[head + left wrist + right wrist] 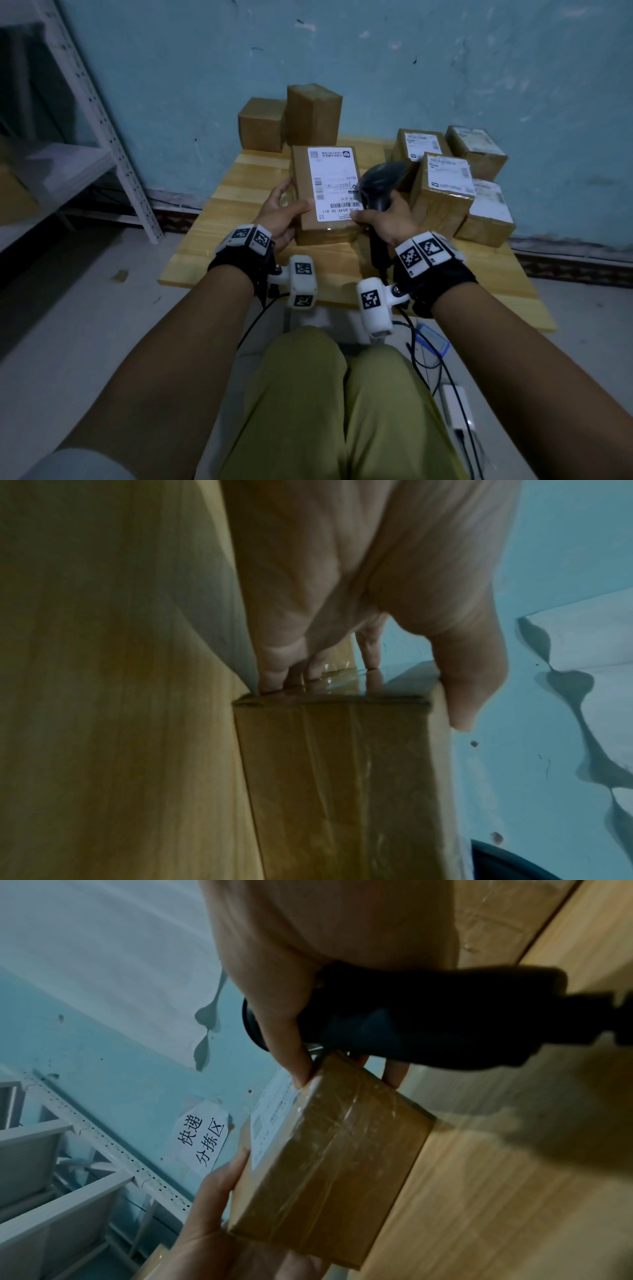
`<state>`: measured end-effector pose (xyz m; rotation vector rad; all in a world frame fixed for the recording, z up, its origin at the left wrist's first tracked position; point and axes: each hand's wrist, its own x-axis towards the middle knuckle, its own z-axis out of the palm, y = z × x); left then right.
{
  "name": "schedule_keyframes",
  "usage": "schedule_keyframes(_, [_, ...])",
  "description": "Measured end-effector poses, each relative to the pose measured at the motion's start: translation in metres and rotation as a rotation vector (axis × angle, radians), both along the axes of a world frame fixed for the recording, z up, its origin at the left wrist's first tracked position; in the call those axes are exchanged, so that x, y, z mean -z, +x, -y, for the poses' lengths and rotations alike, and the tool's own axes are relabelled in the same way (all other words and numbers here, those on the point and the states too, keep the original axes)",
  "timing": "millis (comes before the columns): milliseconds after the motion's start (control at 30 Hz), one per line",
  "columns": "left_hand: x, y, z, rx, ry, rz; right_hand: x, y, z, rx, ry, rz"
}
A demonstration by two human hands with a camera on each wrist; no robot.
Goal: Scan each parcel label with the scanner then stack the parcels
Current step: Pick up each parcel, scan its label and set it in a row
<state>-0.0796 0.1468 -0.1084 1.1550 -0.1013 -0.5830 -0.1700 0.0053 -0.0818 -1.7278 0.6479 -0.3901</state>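
A brown taped parcel (325, 195) with a white label on top lies at the middle of the wooden table (239, 219). My left hand (286, 209) grips its left side, thumb on the top face and fingers along the far side (371, 653). My right hand (376, 219) holds the black scanner (376, 185) by its handle, just right of the parcel. Its thumb (296, 1066) and a fingertip touch the parcel's (329, 1150) near right corner. The scanner's head (428, 1020) sits beside the label's right edge.
Several labelled parcels (442, 192) are grouped at the table's right, close behind the scanner. Two plain boxes (311, 116) stand at the back against the blue wall. A white metal rack (102, 137) is at the left. Cables and small devices (431, 342) lie on the floor.
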Motion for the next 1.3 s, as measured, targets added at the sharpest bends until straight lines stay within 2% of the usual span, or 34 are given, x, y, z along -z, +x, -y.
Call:
schedule_keyframes(300, [-0.001, -0.001, -0.005, 0.065, 0.134, 0.113, -0.006, -0.007, 0.0, -0.023, -0.051, -0.042])
schedule_keyframes(433, [-0.02, 0.013, -0.01, 0.144, 0.364, 0.283, -0.005, -0.006, -0.001, 0.0, -0.026, -0.024])
schedule_keyframes(600, [-0.05, 0.03, 0.0, 0.102, 0.408, 0.336, -0.004, -0.006, 0.001, -0.006, -0.018, -0.018])
schedule_keyframes(667, [-0.05, 0.032, 0.007, 0.097, 0.445, 0.352, -0.004, -0.005, 0.002, -0.003, -0.012, -0.025])
schedule_keyframes(867, [-0.035, 0.037, 0.013, -0.047, 0.32, 0.252, -0.003, -0.001, 0.004, 0.001, 0.047, -0.045])
schedule_keyframes(1000, [-0.028, 0.034, 0.009, -0.194, 0.191, 0.167, -0.001, -0.004, 0.004, 0.089, 0.151, 0.01])
schedule_keyframes(1100, [-0.024, 0.029, 0.003, -0.197, 0.136, 0.135, -0.002, -0.004, 0.004, 0.068, 0.242, 0.041])
schedule_keyframes(1300, [-0.015, 0.017, -0.006, -0.21, 0.08, 0.037, -0.007, -0.002, -0.005, 0.117, 0.267, 0.101])
